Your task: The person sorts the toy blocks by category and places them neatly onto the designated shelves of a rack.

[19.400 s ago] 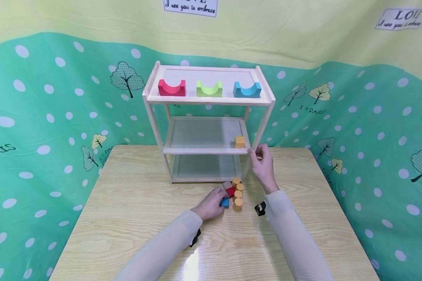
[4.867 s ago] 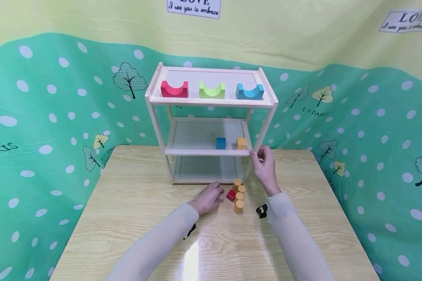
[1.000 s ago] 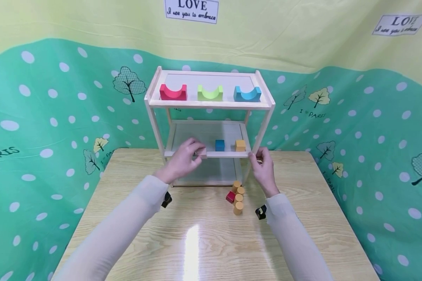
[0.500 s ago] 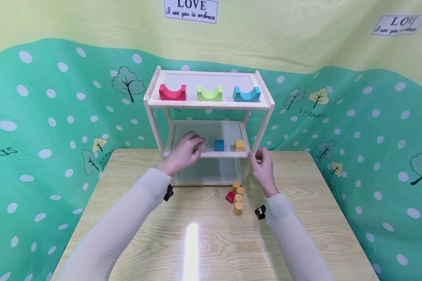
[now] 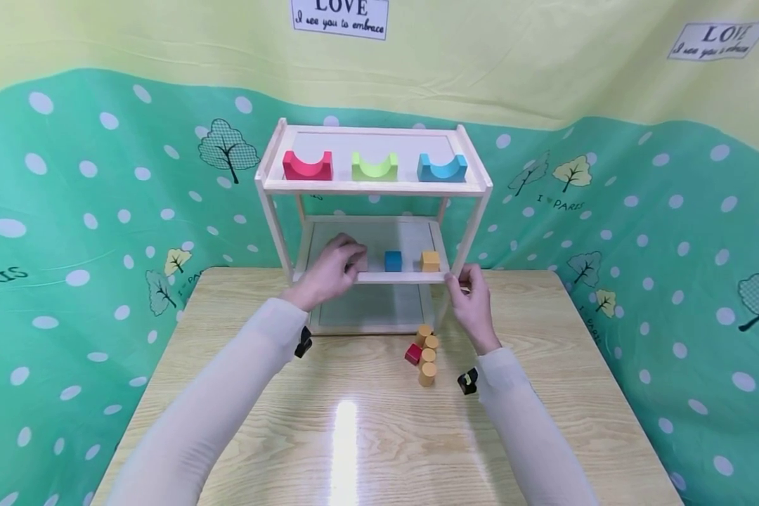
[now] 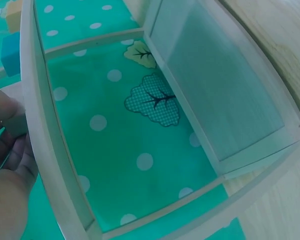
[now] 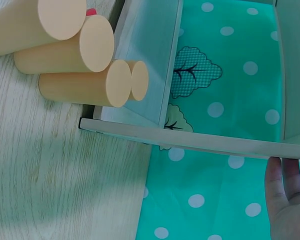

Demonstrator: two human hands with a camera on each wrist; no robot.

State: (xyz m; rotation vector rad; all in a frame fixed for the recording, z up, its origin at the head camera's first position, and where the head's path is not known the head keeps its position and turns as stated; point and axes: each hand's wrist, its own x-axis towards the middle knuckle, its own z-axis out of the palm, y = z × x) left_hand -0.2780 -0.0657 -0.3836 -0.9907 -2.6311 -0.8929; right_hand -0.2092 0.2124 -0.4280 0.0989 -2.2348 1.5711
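Pale block (image 5: pixel 362 263) held at rack's (image 5: pixel 373 187) middle shelf (image 5: pixel 392 230)

The pale block is pinched by the left hand's (image 5: pixel 330 273) bent fingers and thumb, raised since earlier from before the rack. The rack's right post (image 5: pixel 474 226) is gripped by the right hand's (image 5: pixel 471 301) curled fingers. Three arched blocks (image 5: pixel 374 174) are seen atop the rack; one blue cube (image 5: pixel 393 262) and one orange cube (image 5: pixel 430 262) on its middle shelf; one red cube (image 5: pixel 413 354) and four cylinders (image 5: pixel 427 357) before it.

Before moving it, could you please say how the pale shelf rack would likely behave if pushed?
The shelf rack is probably stiff, given its straight posts. Its openness suggests lightness. Being tall, it might tip if pushed high.
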